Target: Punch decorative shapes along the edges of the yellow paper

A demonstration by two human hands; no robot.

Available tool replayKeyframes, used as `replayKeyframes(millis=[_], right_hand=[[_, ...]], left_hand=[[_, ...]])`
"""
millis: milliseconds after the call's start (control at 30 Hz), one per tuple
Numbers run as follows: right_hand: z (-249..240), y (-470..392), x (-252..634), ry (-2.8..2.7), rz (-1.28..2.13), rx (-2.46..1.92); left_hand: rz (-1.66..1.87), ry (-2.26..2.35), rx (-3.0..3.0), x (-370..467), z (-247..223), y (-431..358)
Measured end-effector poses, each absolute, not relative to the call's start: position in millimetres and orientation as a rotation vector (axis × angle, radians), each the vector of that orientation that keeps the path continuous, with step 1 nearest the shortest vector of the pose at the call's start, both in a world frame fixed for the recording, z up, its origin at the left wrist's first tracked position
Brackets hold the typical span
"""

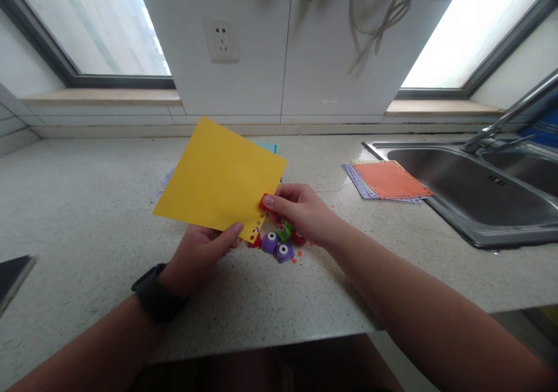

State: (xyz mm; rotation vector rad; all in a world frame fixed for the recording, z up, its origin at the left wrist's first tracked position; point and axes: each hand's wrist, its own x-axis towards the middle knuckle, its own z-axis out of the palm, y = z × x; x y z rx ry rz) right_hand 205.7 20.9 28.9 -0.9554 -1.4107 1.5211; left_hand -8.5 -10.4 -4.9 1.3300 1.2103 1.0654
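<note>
Right hand (305, 211) pinches red punch (264, 202) at right edge of yellow sheet (222, 177).
Left hand (203, 248) pinches sheet's near edge; cutouts (258, 223) run from near corner toward punch.

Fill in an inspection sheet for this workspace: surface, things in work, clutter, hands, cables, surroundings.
Surface: speckled countertop, with tiny red-orange bits on it.
Things: yellow sheet, small shapes cut near its right edge; red punch; purple punches and green punch below.
Clutter: paper stack, orange on top, overlapping sink rim.
Hands: left hand holds the yellow sheet; right hand grips the red punch at its edge.
Cables: pale cord looped against the wall.
Surroundings: wall socket, faucet, two windows.
</note>
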Motion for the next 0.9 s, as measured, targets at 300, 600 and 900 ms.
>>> replayKeyframes(millis=[300, 600, 900], right_hand=[[30.1, 19.9, 205.8, -1.445, 1.489, -0.988], [28.8, 21.0, 205.7, -1.458, 1.464, -0.985], [29.8, 20.0, 205.7, -1.466, 1.47, -0.98]], left_hand=[[1.065, 1.232, 1.353, -7.9, -2.0, -10.9], [1.049, 1.238, 1.398, -8.8, -1.9, -10.8], [1.064, 1.225, 1.377, -8.4, -2.3, -11.1]])
